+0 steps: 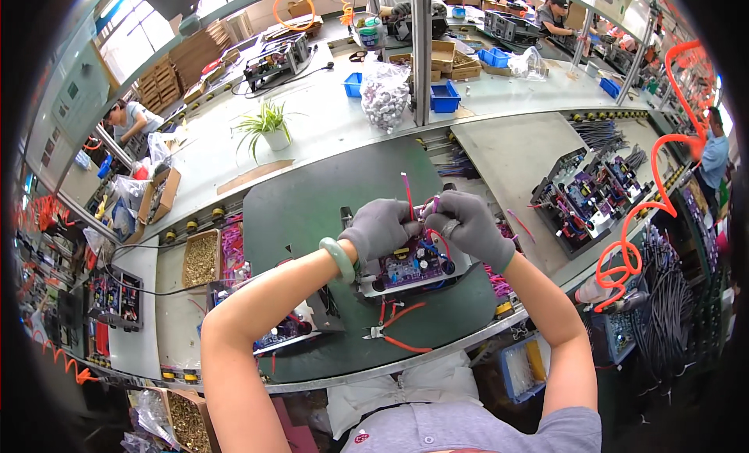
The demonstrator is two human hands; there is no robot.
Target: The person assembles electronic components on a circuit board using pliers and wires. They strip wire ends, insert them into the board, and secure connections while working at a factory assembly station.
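Both my hands wear grey gloves and meet over an open electronics unit with a purple circuit board (406,267). My left hand (382,228) has its fingers pinched on a red wire (408,189) that sticks up between the hands. My right hand (472,227) is closed beside it on a purple wire (430,209); the fingertips partly hide the wires. More red and blue wires rise from the board just under my fingers. Orange-handled cutting pliers (382,333) lie on the green mat (312,211) in front of the unit.
A second opened unit (289,332) sits beneath my left forearm. Another open unit (589,199) stands at the right, near a coiled orange hose (624,266). A tray of brass fasteners (201,259) is at left. Beyond are a potted plant (273,133) and a bag of white parts (385,98).
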